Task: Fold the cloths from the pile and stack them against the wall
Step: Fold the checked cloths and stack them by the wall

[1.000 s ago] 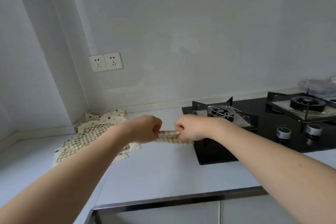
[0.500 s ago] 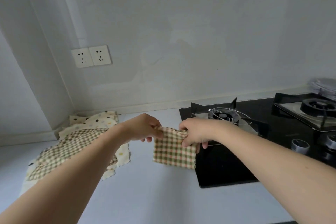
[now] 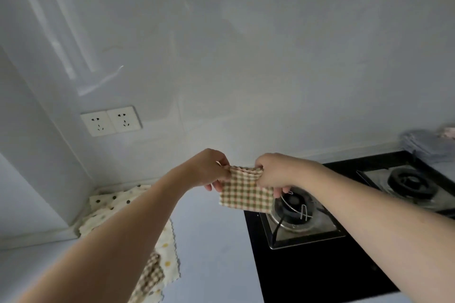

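Both hands [image 3: 243, 173] with checked cloth [image 3: 246, 192] above pale counter [image 3: 216, 248]

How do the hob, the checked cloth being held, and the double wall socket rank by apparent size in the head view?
1. Hob, largest, though partly cut off and nearer the camera.
2. Checked cloth and wall socket look alike; unranked.

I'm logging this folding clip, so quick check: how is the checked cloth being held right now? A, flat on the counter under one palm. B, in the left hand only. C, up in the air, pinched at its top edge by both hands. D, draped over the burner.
C: the left hand and right hand each pinch a top corner of the checked cloth, which hangs clear of the counter.
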Demonstrator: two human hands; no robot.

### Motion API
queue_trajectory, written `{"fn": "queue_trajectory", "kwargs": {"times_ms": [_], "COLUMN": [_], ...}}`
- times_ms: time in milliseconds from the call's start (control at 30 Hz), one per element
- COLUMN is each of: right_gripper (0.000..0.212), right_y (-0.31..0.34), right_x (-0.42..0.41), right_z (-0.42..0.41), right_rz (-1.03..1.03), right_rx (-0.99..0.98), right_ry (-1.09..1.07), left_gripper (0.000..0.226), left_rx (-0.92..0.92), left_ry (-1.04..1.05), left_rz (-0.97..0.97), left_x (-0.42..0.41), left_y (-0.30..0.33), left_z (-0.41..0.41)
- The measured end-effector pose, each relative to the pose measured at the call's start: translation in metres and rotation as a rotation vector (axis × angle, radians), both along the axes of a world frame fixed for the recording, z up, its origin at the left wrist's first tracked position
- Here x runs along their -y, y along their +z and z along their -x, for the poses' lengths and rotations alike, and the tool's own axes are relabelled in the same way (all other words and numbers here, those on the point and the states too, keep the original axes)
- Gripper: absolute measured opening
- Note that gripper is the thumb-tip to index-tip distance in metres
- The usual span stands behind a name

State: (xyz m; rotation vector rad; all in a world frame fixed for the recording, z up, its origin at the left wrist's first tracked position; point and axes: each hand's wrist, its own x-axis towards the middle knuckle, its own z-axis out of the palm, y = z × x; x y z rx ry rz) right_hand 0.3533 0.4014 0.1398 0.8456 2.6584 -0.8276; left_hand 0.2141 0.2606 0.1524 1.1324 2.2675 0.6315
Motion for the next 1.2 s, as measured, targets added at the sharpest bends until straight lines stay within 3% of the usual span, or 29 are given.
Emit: {"fn": "queue_trajectory", "kwargs": {"times_ms": [267, 633, 900, 1200], "right_gripper": [0.022, 0.030, 0.033, 0.034], "right_y": [0.056, 0.100, 0.112, 0.082], "right_x": [-0.035, -0.133, -0.228, -0.320], "right_z": [-0.050, -0.199, -0.279, -0.343], "right_rz": [-0.029, -0.056, -0.052, -0.127], "right_rx": [-0.119, -0.146, -0.198, -0.142], "right_ry": [-0.137, -0.265, -0.340, -0.449], "left_gripper": [0.015, 0.018, 0.018, 0.016], "left_rx": [-0.115, -0.142, -0.112, -0.116], "left_ry": [-0.054, -0.190, -0.152, -0.261], "left_rz": [-0.038, -0.040, -0.064, -0.048], "left_x": [-0.055, -0.165, -0.253, -0.367], "left_y": [0.057, 0.098, 0.092, 0.063], "left_z": [-0.046, -0.182, -0.260, -0.313]}}
